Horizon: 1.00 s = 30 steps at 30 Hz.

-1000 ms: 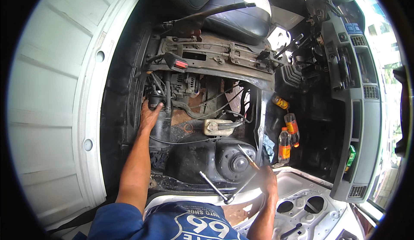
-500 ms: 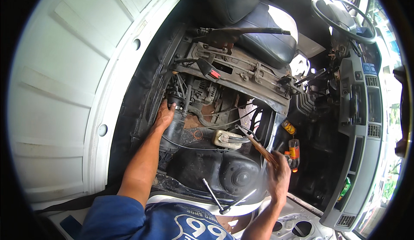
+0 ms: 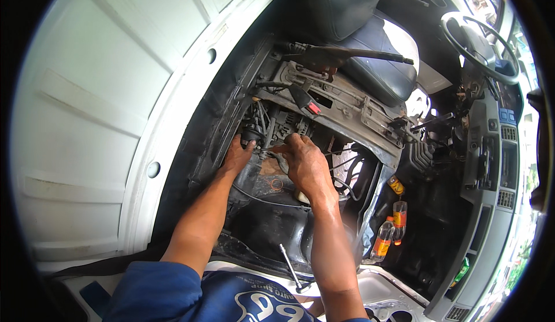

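My left hand (image 3: 237,157) is closed around a black round engine part (image 3: 251,135) at the left of the open engine bay, thumb on its near side. Close by on the right, my right hand (image 3: 307,163) has its fingers curled round a slim brown-handled tool (image 3: 278,148). Only a short length of it shows, pointing left toward the part under my left hand; the fingers hide the rest. A finned metal alternator (image 3: 287,122) sits just behind. My right forearm partly covers a pale plastic reservoir (image 3: 301,197).
A ratchet wrench (image 3: 291,269) lies on the near sill. Two bottles (image 3: 383,238) and a yellow can (image 3: 396,184) are in the footwell. Beyond the bay are a metal seat frame (image 3: 347,105), a handbrake lever (image 3: 370,54) and a black seat (image 3: 373,61). A thin cable (image 3: 269,200) crosses the bay.
My right hand has moved left and away from me with the tool, from above the right edge of the bay to beside my left hand. My left hand keeps its hold. The view has shifted slightly.
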Each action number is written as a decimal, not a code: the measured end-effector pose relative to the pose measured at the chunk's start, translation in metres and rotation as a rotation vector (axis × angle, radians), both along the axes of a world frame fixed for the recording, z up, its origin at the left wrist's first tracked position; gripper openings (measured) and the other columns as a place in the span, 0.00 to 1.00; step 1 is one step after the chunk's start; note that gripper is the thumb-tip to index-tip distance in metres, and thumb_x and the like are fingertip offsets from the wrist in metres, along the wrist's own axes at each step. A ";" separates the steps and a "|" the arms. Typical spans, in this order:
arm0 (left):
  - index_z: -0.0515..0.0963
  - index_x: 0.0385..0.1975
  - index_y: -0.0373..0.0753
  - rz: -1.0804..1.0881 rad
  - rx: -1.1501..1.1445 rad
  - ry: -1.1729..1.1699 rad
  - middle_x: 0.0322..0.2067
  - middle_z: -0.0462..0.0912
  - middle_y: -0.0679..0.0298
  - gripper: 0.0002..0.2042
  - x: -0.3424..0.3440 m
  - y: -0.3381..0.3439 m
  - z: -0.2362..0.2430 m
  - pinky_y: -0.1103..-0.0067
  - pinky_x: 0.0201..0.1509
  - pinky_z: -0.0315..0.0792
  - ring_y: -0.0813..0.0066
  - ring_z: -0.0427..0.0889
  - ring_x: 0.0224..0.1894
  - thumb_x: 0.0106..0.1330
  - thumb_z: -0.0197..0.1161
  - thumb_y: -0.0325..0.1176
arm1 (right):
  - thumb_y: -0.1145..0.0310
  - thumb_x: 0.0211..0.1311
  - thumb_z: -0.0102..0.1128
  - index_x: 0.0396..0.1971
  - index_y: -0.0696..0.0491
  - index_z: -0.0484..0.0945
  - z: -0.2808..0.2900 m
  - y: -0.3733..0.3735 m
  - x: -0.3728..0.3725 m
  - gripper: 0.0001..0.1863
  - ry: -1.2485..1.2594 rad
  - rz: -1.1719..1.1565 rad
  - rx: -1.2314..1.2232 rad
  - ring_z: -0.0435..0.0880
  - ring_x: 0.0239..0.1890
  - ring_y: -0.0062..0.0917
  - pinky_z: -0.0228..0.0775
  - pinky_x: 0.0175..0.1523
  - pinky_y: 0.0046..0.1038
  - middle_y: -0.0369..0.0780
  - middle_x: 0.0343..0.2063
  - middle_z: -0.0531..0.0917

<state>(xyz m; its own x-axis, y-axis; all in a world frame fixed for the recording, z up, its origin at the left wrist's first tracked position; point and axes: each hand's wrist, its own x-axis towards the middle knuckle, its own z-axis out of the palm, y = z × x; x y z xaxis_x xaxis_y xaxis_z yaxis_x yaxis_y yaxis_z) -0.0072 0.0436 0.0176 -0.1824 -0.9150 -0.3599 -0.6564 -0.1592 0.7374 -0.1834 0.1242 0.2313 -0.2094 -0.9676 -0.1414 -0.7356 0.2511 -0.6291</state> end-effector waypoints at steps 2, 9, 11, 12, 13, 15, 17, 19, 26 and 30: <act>0.68 0.65 0.26 -0.006 -0.039 -0.056 0.59 0.75 0.35 0.34 -0.003 0.002 -0.004 0.61 0.69 0.67 0.40 0.74 0.64 0.68 0.65 0.47 | 0.79 0.60 0.60 0.41 0.59 0.76 -0.002 0.000 0.000 0.09 -0.038 0.003 0.007 0.82 0.47 0.53 0.75 0.48 0.45 0.52 0.42 0.83; 0.71 0.60 0.25 -0.008 -0.016 -0.053 0.55 0.78 0.34 0.31 -0.008 -0.001 -0.006 0.60 0.66 0.69 0.37 0.76 0.61 0.67 0.66 0.46 | 0.75 0.65 0.58 0.41 0.58 0.74 -0.005 -0.002 -0.003 0.07 -0.042 0.037 -0.049 0.81 0.44 0.56 0.74 0.46 0.49 0.54 0.39 0.80; 0.71 0.60 0.25 -0.023 -0.043 -0.009 0.54 0.78 0.34 0.31 -0.006 -0.001 -0.007 0.60 0.65 0.70 0.37 0.76 0.60 0.66 0.67 0.45 | 0.74 0.65 0.59 0.41 0.58 0.74 -0.006 -0.002 -0.004 0.07 -0.035 0.040 -0.042 0.81 0.44 0.56 0.74 0.47 0.49 0.54 0.39 0.80; 0.71 0.60 0.25 -0.018 -0.048 -0.002 0.54 0.78 0.34 0.31 -0.005 0.000 -0.008 0.60 0.65 0.70 0.37 0.77 0.59 0.65 0.68 0.45 | 0.74 0.65 0.59 0.40 0.58 0.74 -0.007 -0.003 -0.004 0.07 -0.038 0.045 -0.038 0.81 0.45 0.56 0.74 0.47 0.49 0.54 0.39 0.80; 0.71 0.60 0.24 -0.027 -0.110 -0.007 0.54 0.78 0.34 0.32 -0.005 0.001 -0.010 0.61 0.66 0.69 0.38 0.76 0.60 0.65 0.68 0.45 | 0.73 0.65 0.59 0.40 0.58 0.75 -0.007 -0.003 -0.004 0.07 -0.041 0.049 -0.033 0.81 0.45 0.56 0.74 0.47 0.49 0.54 0.40 0.80; 0.70 0.61 0.24 -0.022 -0.211 -0.043 0.56 0.77 0.34 0.33 -0.005 0.004 -0.014 0.61 0.67 0.68 0.39 0.75 0.61 0.64 0.68 0.44 | 0.73 0.66 0.60 0.40 0.58 0.75 -0.006 -0.001 -0.004 0.07 -0.036 0.050 -0.034 0.81 0.45 0.55 0.74 0.47 0.49 0.54 0.40 0.80; 0.69 0.63 0.24 -0.025 -0.160 -0.018 0.59 0.75 0.34 0.34 -0.006 0.004 -0.018 0.62 0.69 0.66 0.39 0.73 0.64 0.64 0.69 0.44 | 0.72 0.66 0.60 0.40 0.58 0.75 -0.004 0.000 -0.003 0.07 -0.030 0.060 -0.064 0.81 0.44 0.55 0.74 0.46 0.49 0.54 0.39 0.79; 0.68 0.64 0.24 -0.046 -0.136 -0.011 0.61 0.73 0.34 0.36 -0.003 0.003 -0.023 0.63 0.72 0.63 0.39 0.71 0.66 0.64 0.69 0.45 | 0.72 0.66 0.59 0.41 0.57 0.76 -0.005 -0.001 -0.003 0.07 -0.026 0.074 -0.063 0.81 0.42 0.54 0.74 0.46 0.49 0.53 0.39 0.79; 0.67 0.66 0.26 -0.056 -0.136 -0.103 0.67 0.65 0.34 0.41 -0.009 0.004 -0.021 0.62 0.78 0.54 0.40 0.62 0.72 0.64 0.66 0.55 | 0.75 0.64 0.61 0.44 0.54 0.78 0.052 0.049 -0.024 0.10 0.028 0.130 -0.007 0.81 0.42 0.53 0.75 0.45 0.45 0.49 0.38 0.79; 0.63 0.69 0.25 -0.066 -0.110 -0.187 0.68 0.64 0.35 0.43 -0.011 0.004 -0.022 0.59 0.78 0.53 0.39 0.61 0.73 0.65 0.64 0.56 | 0.77 0.58 0.68 0.48 0.58 0.78 0.084 0.088 -0.046 0.17 -0.032 -0.050 0.138 0.86 0.42 0.48 0.78 0.45 0.38 0.50 0.40 0.83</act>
